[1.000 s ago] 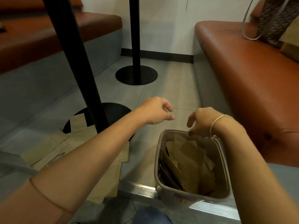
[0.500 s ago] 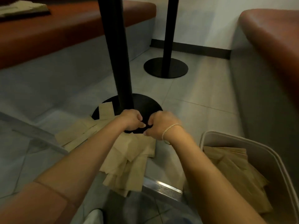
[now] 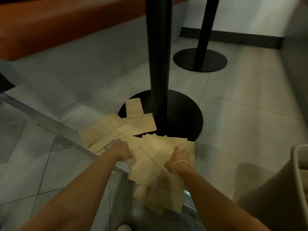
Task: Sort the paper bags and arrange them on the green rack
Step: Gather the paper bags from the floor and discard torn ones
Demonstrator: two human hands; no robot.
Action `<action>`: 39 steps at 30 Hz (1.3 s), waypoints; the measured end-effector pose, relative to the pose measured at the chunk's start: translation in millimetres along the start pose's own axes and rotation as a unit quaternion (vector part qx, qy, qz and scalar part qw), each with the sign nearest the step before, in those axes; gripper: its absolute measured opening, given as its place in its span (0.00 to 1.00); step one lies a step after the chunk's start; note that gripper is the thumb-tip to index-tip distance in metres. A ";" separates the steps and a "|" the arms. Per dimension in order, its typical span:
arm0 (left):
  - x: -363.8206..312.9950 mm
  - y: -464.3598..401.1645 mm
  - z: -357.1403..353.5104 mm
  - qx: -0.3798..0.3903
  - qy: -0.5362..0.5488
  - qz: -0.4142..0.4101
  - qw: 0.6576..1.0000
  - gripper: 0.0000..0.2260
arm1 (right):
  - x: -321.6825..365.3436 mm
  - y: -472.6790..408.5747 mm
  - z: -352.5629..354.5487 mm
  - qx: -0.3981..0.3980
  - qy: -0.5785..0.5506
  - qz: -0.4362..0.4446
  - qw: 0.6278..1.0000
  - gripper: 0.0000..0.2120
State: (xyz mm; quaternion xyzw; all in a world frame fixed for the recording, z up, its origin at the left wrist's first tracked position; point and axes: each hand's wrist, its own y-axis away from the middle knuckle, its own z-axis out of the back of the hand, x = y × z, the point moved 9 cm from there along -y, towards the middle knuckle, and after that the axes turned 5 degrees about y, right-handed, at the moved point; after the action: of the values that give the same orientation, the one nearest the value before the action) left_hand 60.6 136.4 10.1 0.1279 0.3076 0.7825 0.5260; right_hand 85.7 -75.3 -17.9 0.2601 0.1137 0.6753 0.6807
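While the paper bags (image 3: pixel 155 157) lie scattered flat on the floor (image 3: pixel 233 130), the gathering step appears to be in hand. Nearest, loose bags overlap a metal floor strip (image 3: pixel 50 124). The left hand (image 3: pixel 122 152) is curled shut at the pile's left edge; whether a bag is pinched cannot be told. The right hand (image 3: pixel 179 157) is spread open, pressed flat on the top bags. Farther off, more bags rest on the black pedestal base (image 3: pixel 183 117). No green rack is seen. Next, the bags probably must be squared into one stack and lifted.
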 end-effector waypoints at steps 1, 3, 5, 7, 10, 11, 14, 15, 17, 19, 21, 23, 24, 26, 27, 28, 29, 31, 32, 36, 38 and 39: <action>0.6 -3.3 -8.6 0.004 0.021 0.001 1.000 0.21 | -1.2 -5.1 -6.8 0.002 -0.013 -0.007 1.000 0.30; -0.7 -13.4 -24.7 0.014 0.038 0.001 0.999 0.26 | -4.5 -14.9 -14.0 -0.004 -0.025 -0.018 1.000 0.32; -6.1 -18.9 -33.9 0.017 0.041 -0.010 0.999 0.29 | -9.8 -23.0 -15.8 -0.021 -0.021 -0.032 0.999 0.33; -13.1 -22.0 -37.2 0.011 0.034 -0.027 0.999 0.31 | -15.4 -29.3 -16.9 -0.037 -0.022 -0.048 0.998 0.33; -19.4 -27.7 -39.6 -0.004 0.016 -0.033 0.999 0.34 | -21.5 -35.9 -18.9 -0.047 -0.039 -0.061 0.996 0.30; -21.0 -29.6 -40.1 -0.007 0.010 -0.035 0.999 0.34 | -22.6 -37.9 -18.8 -0.051 -0.049 -0.061 0.996 0.28; -15.5 -39.7 -47.6 0.001 0.001 -0.018 1.000 0.36 | -22.0 -43.2 -19.9 -0.060 -0.088 -0.052 0.993 0.20; -15.0 -42.1 -48.2 -0.004 -0.004 -0.018 1.000 0.38 | -21.6 -44.4 -20.5 -0.061 -0.102 -0.051 0.992 0.18; -10.8 -51.8 -51.6 -0.018 -0.015 -0.012 1.000 0.41 | -21.3 -46.0 -22.3 -0.060 -0.125 -0.048 0.989 0.15; -9.5 -56.2 -51.3 -0.033 -0.009 -0.008 0.999 0.40 | -22.1 -47.3 -23.4 -0.057 -0.141 -0.046 0.987 0.13; -11.9 -53.3 -44.6 -0.052 0.018 -0.005 0.998 0.32 | -23.3 -47.6 -21.4 -0.061 -0.145 -0.045 0.986 0.12; -15.9 -52.4 -37.4 -0.071 0.051 -0.008 0.996 0.24 | -24.4 -48.1 -16.2 -0.070 -0.139 -0.044 0.987 0.11; -18.0 -52.8 -34.9 -0.074 0.063 -0.012 0.995 0.22 | -24.5 -48.3 -13.6 -0.071 -0.135 -0.042 0.987 0.11; -22.9 -52.4 -29.1 -0.082 0.084 -0.030 0.993 0.19 | -24.2 -46.9 -5.7 -0.078 -0.141 -0.038 0.986 0.12; -25.4 -50.8 -24.9 -0.091 0.095 -0.040 0.991 0.18 | -24.5 -45.8 -0.7 -0.085 -0.158 -0.035 0.983 0.12; -27.2 -48.4 -20.1 -0.101 0.112 -0.047 0.987 0.17 | -24.7 -44.0 5.2 -0.093 -0.184 -0.031 0.978 0.12; -27.9 -45.7 -14.2 -0.114 0.135 -0.055 0.983 0.16 | -24.8 -41.5 12.1 -0.102 -0.219 -0.024 0.970 0.12; -30.1 -38.2 -3.1 -0.134 0.182 -0.062 0.972 0.15 | -24.7 -33.0 29.4 -0.122 -0.292 -0.004 0.949 0.10; -31.2 -34.9 1.4 -0.137 0.198 -0.063 0.969 0.14 | -23.6 -28.3 38.0 -0.130 -0.320 0.007 0.939 0.09; -38.8 -8.3 26.5 -0.153 0.220 -0.067 0.961 0.14 | -23.4 0.4 70.7 -0.176 -0.373 0.034 0.911 0.06; -42.8 7.6 43.4 -0.173 0.220 -0.071 0.957 0.13 | -26.7 19.4 84.9 -0.190 -0.382 0.037 0.904 0.06; -46.4 17.7 53.0 -0.186 0.209 -0.073 0.957 0.13 | -28.9 29.9 93.3 -0.195 -0.387 0.038 0.900 0.06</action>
State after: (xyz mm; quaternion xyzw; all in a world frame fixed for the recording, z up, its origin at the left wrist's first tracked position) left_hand 94.4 108.4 68.0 -0.1619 0.2680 0.7945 0.5203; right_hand 105.3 -123.7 69.8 0.3667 -0.3028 0.5557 0.6820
